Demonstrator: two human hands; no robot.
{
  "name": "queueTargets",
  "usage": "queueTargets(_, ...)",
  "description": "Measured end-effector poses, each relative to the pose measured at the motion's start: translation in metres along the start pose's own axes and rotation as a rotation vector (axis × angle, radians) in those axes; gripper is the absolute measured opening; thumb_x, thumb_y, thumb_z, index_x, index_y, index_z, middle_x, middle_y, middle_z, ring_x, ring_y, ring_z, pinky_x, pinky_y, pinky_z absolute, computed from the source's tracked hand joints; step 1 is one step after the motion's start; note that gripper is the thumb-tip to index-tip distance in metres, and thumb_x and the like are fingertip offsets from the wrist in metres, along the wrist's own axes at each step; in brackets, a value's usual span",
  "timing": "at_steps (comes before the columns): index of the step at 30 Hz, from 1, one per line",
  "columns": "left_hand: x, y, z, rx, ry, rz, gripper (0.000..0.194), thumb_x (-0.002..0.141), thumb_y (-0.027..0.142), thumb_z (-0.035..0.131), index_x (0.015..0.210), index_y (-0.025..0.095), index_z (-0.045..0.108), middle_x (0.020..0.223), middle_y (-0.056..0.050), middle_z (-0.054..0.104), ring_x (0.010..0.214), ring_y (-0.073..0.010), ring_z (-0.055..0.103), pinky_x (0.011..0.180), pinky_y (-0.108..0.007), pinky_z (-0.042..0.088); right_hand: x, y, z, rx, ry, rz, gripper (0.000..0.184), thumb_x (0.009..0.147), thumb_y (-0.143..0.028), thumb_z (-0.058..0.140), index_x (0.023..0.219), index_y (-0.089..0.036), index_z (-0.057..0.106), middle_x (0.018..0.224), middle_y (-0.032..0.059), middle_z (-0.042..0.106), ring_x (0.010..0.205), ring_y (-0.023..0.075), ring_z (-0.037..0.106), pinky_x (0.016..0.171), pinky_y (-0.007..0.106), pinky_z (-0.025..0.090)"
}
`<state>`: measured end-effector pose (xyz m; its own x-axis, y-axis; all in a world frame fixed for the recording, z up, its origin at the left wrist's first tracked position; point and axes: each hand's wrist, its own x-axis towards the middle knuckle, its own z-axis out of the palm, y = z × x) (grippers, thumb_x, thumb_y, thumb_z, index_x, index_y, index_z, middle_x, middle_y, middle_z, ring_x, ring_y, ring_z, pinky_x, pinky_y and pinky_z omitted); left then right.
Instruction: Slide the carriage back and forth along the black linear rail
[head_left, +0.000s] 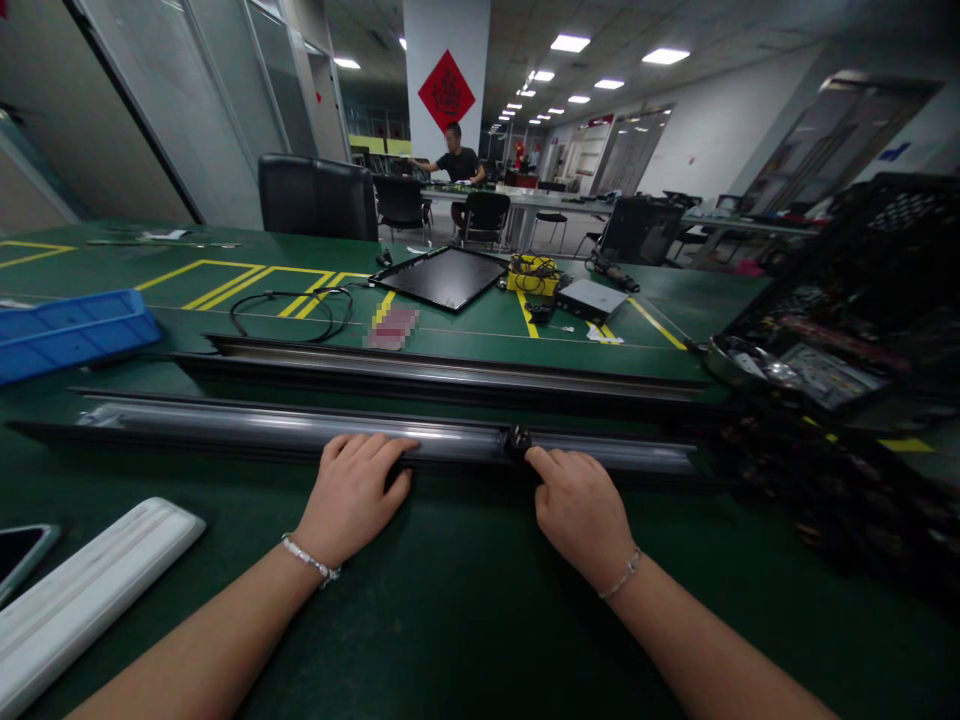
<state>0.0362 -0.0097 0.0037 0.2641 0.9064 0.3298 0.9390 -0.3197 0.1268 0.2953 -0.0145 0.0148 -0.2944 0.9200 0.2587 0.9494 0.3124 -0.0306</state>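
Note:
A long aluminium rail with black edges (300, 425) lies across the green bench in front of me. My left hand (352, 497) rests over its near edge with the fingers curled onto the metal. My right hand (581, 517) grips the same rail further along, its fingertips just beside a small black clip (517, 441) fixed on the rail. A second, similar rail (450, 372) lies parallel just beyond the first, apart from it and from both hands. A white plastic bar (90, 600) and a phone (19, 555) lie to the left of my left forearm.
A blue plastic tray (75, 335), coiled black cable (289, 315), a flat black panel (442, 278), a yellow box with cables (532, 275) and a silver box (592, 300) sit on the bench beyond the rails. A black crate (840, 300) stands at right. A seated person (457, 165) works at a far table.

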Motion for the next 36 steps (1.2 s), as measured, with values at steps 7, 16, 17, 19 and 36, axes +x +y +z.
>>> queueTargets(7, 0.0001, 0.0009, -0.001, -0.005, -0.002, -0.01, 0.029, 0.082, 0.033, 0.046, 0.107, 0.026, 0.059, 0.092, -0.002, 0.065, 0.09, -0.0211, 0.057, 0.087, -0.04, 0.033, 0.0009, 0.0004, 0.0, -0.012, 0.009, -0.003, 0.029, 0.077, -0.009, 0.042, 0.097, -0.021, 0.06, 0.076, 0.0019, 0.061, 0.073, 0.0149, 0.05, 0.074, 0.028, 0.029)
queueTargets(16, 0.0003, 0.0007, -0.0012, 0.0, -0.016, -0.003, 0.029, 0.083, 0.033, 0.045, 0.108, 0.027, 0.058, 0.093, -0.003, 0.065, 0.09, -0.0212, 0.056, 0.086, -0.041, 0.032, 0.0009, 0.0009, -0.0021, -0.011, 0.001, 0.015, 0.029, 0.078, -0.008, 0.041, 0.096, -0.02, 0.06, 0.075, 0.002, 0.061, 0.071, 0.0148, 0.05, 0.072, 0.027, 0.03)
queueTargets(17, 0.0003, 0.0006, -0.0011, -0.002, -0.013, -0.003, 0.029, 0.083, 0.033, 0.045, 0.108, 0.027, 0.058, 0.093, -0.003, 0.065, 0.09, -0.021, 0.056, 0.086, -0.041, 0.032, 0.0008, 0.0011, -0.0019, -0.01, 0.0, 0.012, 0.029, 0.078, -0.007, 0.04, 0.096, -0.02, 0.06, 0.075, 0.002, 0.061, 0.071, 0.0147, 0.05, 0.072, 0.027, 0.03)
queueTargets(19, 0.0003, 0.0006, -0.001, -0.002, -0.014, -0.003, 0.028, 0.083, 0.032, 0.045, 0.108, 0.027, 0.058, 0.092, -0.003, 0.065, 0.09, -0.0208, 0.056, 0.087, -0.04, 0.032, 0.0007, 0.0013, -0.0016, -0.005, 0.002, 0.01, 0.03, 0.079, -0.007, 0.04, 0.096, -0.02, 0.06, 0.075, 0.0018, 0.06, 0.071, 0.0146, 0.05, 0.072, 0.027, 0.03)
queueTargets(36, 0.0005, 0.0018, -0.0024, -0.001, -0.016, -0.007, 0.028, 0.084, 0.032, 0.044, 0.107, 0.026, 0.059, 0.093, -0.003, 0.065, 0.09, -0.0213, 0.056, 0.086, -0.041, 0.033, 0.0032, 0.0075, -0.0021, 0.0, -0.024, -0.029, 0.031, 0.077, -0.004, 0.038, 0.09, -0.02, 0.061, 0.074, 0.0018, 0.06, 0.069, 0.0137, 0.05, 0.069, 0.025, 0.032)
